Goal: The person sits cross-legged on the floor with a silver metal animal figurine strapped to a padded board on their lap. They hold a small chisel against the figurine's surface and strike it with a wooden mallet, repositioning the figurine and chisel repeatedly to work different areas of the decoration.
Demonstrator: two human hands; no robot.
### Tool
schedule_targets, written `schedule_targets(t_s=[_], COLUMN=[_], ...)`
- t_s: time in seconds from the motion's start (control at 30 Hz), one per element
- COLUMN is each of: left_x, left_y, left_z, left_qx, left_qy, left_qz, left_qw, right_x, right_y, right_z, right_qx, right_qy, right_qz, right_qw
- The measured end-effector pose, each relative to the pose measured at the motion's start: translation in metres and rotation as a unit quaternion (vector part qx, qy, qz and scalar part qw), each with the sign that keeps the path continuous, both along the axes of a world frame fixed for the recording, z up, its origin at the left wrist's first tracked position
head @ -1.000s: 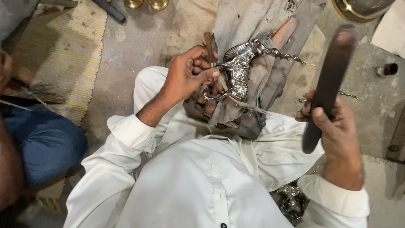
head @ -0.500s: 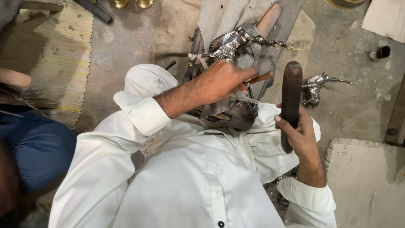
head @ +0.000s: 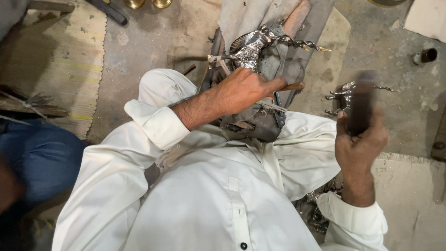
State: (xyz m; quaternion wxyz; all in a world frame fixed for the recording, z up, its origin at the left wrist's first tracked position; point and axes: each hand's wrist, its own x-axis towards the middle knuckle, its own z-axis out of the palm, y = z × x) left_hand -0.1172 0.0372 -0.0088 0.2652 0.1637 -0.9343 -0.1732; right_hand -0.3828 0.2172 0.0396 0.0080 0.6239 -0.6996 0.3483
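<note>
Left hand (head: 248, 90) is clamped around a thin wooden-handled tool (head: 290, 86), pressed against the shiny metal figurine (head: 251, 49) on the cloth; right hand (head: 360, 139) grips 1 dark bar (head: 361, 100) (blurred).

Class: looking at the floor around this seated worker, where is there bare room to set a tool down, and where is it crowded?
Bare concrete lies between the woven mat and the cloth-covered block. More lies right of the second figurine, before the small cylinder. It is crowded around the left hand, the silver figurine and the right hand with its dark bar.
</note>
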Motion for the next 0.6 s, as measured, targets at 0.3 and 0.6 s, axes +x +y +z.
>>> schedule_targets(t_s=[0.3,0.6], left_x=[0.006,0.013], left_y=[-0.006,-0.010], left_z=[-0.001,0.001], left_qx=[0.014,0.015], left_qy=[-0.005,-0.011], left_qz=[-0.015,-0.027], left_qw=[1.000,0.999], right_x=[0.006,0.010], right_y=[0.004,0.001], right_z=[0.012,0.017], right_qx=[0.045,0.053], right_qy=[0.206,0.168], right_qz=[0.010,-0.026], right_qw=[0.977,0.984])
